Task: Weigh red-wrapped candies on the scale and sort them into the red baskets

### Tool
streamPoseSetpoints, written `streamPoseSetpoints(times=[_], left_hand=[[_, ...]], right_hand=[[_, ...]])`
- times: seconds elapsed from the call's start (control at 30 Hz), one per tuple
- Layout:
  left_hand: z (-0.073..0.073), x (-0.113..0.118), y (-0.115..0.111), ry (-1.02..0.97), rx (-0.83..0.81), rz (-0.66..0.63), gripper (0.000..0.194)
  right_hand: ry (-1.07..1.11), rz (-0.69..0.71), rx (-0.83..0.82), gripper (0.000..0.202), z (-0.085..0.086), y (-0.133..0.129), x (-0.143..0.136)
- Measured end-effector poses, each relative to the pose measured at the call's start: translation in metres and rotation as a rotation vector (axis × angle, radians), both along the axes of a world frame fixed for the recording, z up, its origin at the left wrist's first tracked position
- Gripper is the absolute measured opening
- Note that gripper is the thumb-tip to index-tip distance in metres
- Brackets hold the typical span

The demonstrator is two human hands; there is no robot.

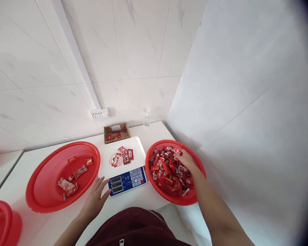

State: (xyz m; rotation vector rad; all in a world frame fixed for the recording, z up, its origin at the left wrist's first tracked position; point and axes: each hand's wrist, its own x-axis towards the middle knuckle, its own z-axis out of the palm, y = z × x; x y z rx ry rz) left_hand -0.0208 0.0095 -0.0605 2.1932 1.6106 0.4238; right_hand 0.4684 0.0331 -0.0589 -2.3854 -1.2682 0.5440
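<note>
My right hand (186,159) reaches into the right red basket (201,171), which is filled with wrapped snacks (166,171). Its fingers pinch a red packet with white dots (177,151) near the far side of the heap. My left hand (96,198) is open, fingers spread, with the fingertips at the left edge of the scale (127,181). On the scale's white pan (105,153) lie a few small red packets (127,155) beside a round cartoon sticker (116,160).
Left of the scale stands a large red basket (43,171) with several packets inside. Part of another red basket (15,222) shows at the lower left. Behind the scale are an open cardboard box (116,138) and a clear plastic bottle (146,120). A wall (236,136) rises on the right.
</note>
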Motion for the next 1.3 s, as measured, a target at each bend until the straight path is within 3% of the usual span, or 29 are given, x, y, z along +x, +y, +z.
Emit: streamPoseSetpoints(times=[0.1, 0.23, 0.5, 0.63, 0.87, 1.0, 1.2, 1.3], left_hand=[[-0.003, 0.000, 0.001, 0.006, 0.004, -0.004, 0.042], [0.000, 0.010, 0.005, 0.013, -0.009, -0.055, 0.042], [0.006, 0.015, 0.007, 0.029, -0.006, -0.089, 0.041], [0.001, 0.013, 0.005, 0.036, -0.021, -0.089, 0.042], [-0.001, 0.013, 0.002, 0.030, -0.041, -0.082, 0.043], [0.001, 0.012, 0.001, 0.024, -0.041, -0.083, 0.041], [0.007, 0.018, 0.002, 0.019, -0.061, -0.089, 0.040], [0.006, 0.021, 0.000, 0.012, -0.077, -0.097, 0.039]], right_hand=[[-0.033, -0.093, 0.021, 0.033, -0.002, -0.011, 0.016], [-0.030, -0.121, -0.011, 0.029, -0.017, -0.025, 0.018], [0.436, -0.019, 0.132, 0.033, -0.022, -0.032, 0.020], [0.206, -0.113, 0.149, 0.028, -0.029, -0.032, 0.025], [0.194, -0.047, 0.136, 0.030, -0.046, -0.038, 0.015], [0.127, -0.071, 0.130, 0.026, -0.042, -0.032, 0.015], [0.121, 0.154, 0.057, 0.030, -0.027, -0.016, 0.003], [0.060, 0.153, -0.036, 0.032, -0.025, -0.015, 0.001]])
